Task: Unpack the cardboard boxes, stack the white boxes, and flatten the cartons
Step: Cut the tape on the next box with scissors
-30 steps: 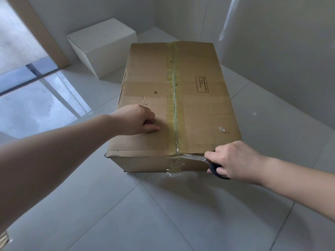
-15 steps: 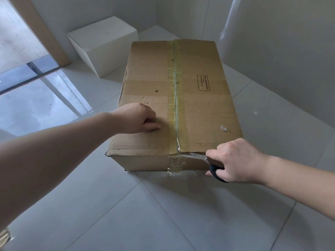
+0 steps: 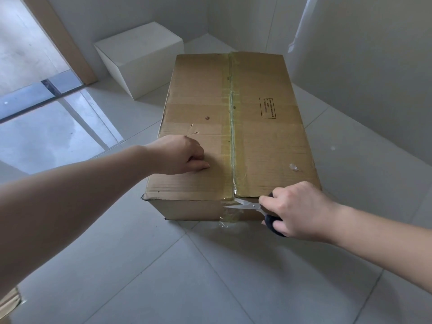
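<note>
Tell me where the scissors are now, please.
In the head view, the scissors are in the right hand, blades at the taped near edge of the cardboard box.

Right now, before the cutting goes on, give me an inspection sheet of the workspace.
Surface: pale tiled floor, glossy.
Job's things: cardboard carton shut, centre seam taped; white box behind it by the wall.
Clutter: cardboard scrap at the lower left edge.
Hands: left hand rests on the carton top; right hand holds scissors, blades at the near-end tape.
Cables: nothing seen.
Surroundings: white walls, doorway at left.
</note>
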